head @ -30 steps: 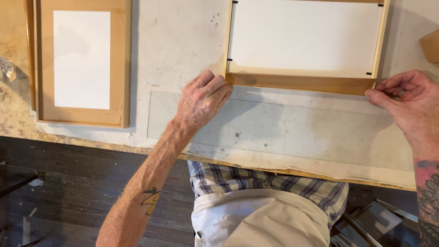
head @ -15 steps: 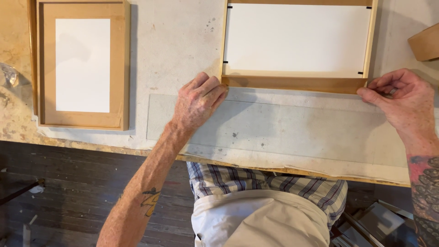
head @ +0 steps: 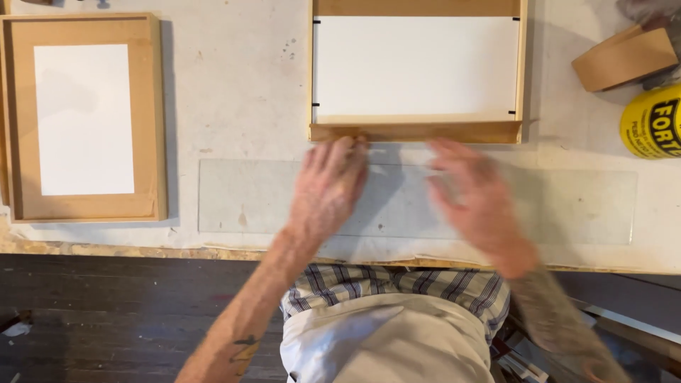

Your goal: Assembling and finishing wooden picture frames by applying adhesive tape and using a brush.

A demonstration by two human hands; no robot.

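Over glass strip (head: 567, 206), both hands (head: 328, 190) flat

Under your fingers (head: 340, 152) a clear, slightly grey glass strip (head: 582, 206) is lying on the off-white tabletop (head: 234, 92). Just above your fingertips the wooden frame (head: 418, 132) is showing light brown around a white sheet (head: 415, 67). Far right of your fingers, a yellow can (head: 652, 124) is carrying black letters. Your shirt (head: 397, 284) is showing a blue-and-white check.
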